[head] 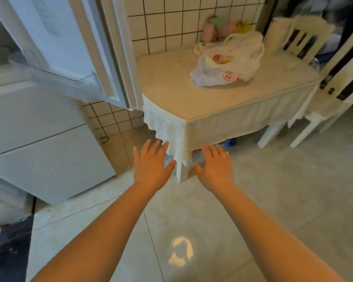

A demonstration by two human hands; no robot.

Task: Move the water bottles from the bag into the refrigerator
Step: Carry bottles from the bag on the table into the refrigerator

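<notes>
You stood facing a table with both hands out and empty, the bag of bottles ahead and the refrigerator door open on your left.

Your left hand and right hand hovered low above the floor, palms down, fingers straight and spread, grasping nothing; the white plastic bag sat on the far part of the cloth-covered table, well apart from both hands; bottles inside it could not be made out, only coloured shapes at its mouth; the refrigerator door swung open just beside the table's left corner; the sensible step was probably to step closer, steady the bag's rim with one hand, lift one bottle upright with the other, and mind the door edge when turning left.
</notes>
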